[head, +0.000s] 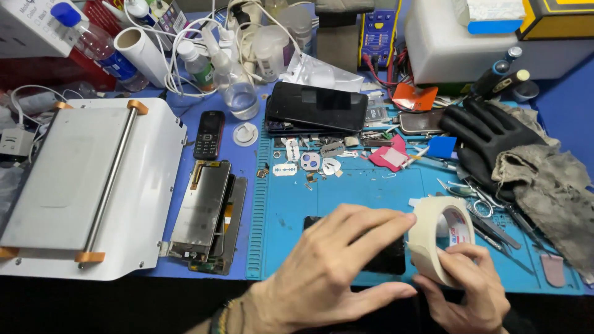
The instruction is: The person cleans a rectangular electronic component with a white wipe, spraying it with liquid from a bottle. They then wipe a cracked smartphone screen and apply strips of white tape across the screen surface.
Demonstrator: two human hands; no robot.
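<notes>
- Right now, head cam: my right hand (461, 291) grips a cream roll of masking tape (433, 238) from below, fingers curled round its lower rim, roll standing on edge and tilted w/ the white core facing right.
- My left hand (328, 272) lies spread over the work, fingers mostly straight and loosely open; index tip touches the roll's top-left edge, thumb stretched out low toward the right hand. It clasps nothing, just touches the tape.
- Under the left palm sits a flat black rectangular panel (387, 260) on the blue silicone work mat (346, 192), mostly hidden; can't tell what it is exactly.
- Tape roll hovers over the mat's lower right, near me, just beside that panel.
- Left of the mat: opened phone w/ silver metal back frame (201, 210), small black keypad phone (209, 133) above it, white flat machine w/ a steel bar and orange end caps (93, 185) further left.
- Top of mat: big dark smartphone lying face up (317, 106), small loose parts below it.
- Right side: black rubber glove (489, 133), grey crumpled rag (547, 179), metal tweezers and scissors (489, 213) close to the roll.
</notes>
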